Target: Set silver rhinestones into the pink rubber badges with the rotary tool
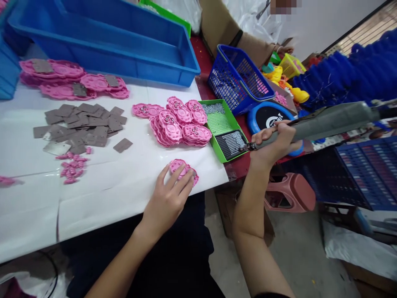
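My left hand (170, 195) holds a pink plastic piece (177, 165) against the white-covered table, fingers draped over it and partly hiding it. My right hand (273, 142) is wrapped round a grey power screwdriver (331, 122), held almost level. The driver's tip is over the right edge of a black perforated tray (228, 145) with small screws in it; whether it touches a screw I cannot tell. That tray sits in a green bin (217, 124), which also holds more small metal parts. Stacked pink pieces (170, 126) with shiny metal bits lie just left of the bin.
Grey flat plates (89, 122) lie heaped on the left, with small pink parts (72, 165) in front. More pink pieces (56, 68) line a long blue tub (108, 41). Beyond the bin stand a blue basket (231, 82) and a round blue-rimmed item (268, 116). A pink stool (291, 192) is below right.
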`<state>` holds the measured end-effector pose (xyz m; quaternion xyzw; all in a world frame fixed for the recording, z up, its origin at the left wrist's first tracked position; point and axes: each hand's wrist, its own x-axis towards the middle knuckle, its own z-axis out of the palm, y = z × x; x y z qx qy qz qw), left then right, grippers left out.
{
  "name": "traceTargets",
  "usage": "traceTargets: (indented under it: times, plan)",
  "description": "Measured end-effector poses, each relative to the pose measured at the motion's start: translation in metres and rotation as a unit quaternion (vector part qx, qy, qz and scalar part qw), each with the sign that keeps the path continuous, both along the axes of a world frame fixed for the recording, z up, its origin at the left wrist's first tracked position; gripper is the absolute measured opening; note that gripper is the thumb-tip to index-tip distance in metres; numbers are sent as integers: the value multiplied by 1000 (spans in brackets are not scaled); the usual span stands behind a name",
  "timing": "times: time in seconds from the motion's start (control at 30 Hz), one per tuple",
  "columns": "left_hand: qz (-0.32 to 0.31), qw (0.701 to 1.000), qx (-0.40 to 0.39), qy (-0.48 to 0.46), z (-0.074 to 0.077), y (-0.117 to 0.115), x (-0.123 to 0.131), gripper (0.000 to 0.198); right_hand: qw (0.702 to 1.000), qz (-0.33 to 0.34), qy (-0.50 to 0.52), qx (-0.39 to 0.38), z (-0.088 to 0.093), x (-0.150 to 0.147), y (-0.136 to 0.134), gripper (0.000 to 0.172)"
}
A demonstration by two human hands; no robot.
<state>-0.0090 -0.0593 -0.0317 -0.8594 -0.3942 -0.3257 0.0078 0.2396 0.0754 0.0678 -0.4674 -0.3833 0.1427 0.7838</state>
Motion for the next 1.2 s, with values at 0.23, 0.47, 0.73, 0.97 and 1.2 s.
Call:
traceTargets:
  times: [0.23, 0.47, 0.73, 0.97, 1.2]
  plan:
    - [-4, 1000, -16, -2, 2, 1, -1, 34, 1000, 5, 4, -12, -5, 3, 0, 8]
    - [-6, 1000, -13, -18, 2, 0, 2, 29, 1000, 5, 2, -29, -10, 7, -2, 12]
    - [-10, 1000, 3, -3, 3, 0, 2, 28, 999, 12, -6, -29, -15, 5, -2, 22]
    - [-5, 1000, 12, 0, -1, 0, 4, 30, 1000, 18, -20, -11, -6, 8, -7, 16]
    - [1, 1000, 16, 10, 0, 0, 4, 27, 987, 152, -43, 33, 8, -54, -64, 11]
